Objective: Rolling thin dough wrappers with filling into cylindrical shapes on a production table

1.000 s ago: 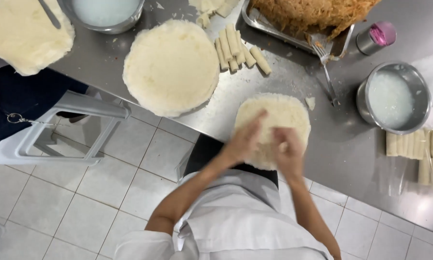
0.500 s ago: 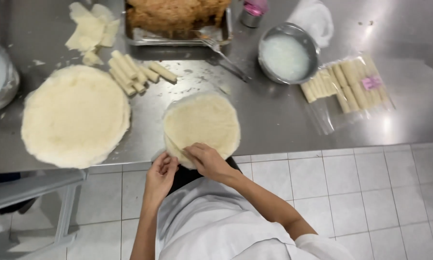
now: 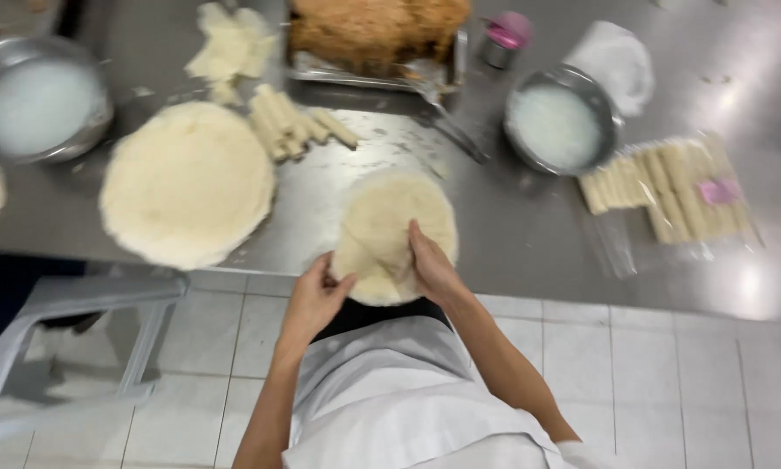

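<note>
A thin, round, pale dough wrapper (image 3: 397,233) lay flat at the near edge of the stainless steel surface (image 3: 512,234), slightly overhanging it. The left hand (image 3: 315,300) pinched the wrapper's near-left rim between fingers and thumb. The right hand (image 3: 431,267) lay on the wrapper's near-right part, fingers (image 3: 417,241) extended and pressed flat on it, not clenched. Left of the wrapper sat a large round stack of pale wrappers (image 3: 188,180). Beyond the wrapper, to its left, lay a small pile of rolled pale sticks (image 3: 293,130); further back stood a metal tray of brown shredded filling (image 3: 375,35). Right of the wrapper stood a round metal bowl of white liquid (image 3: 561,122), and past it a clear packet of finished rolls (image 3: 668,189).
</note>
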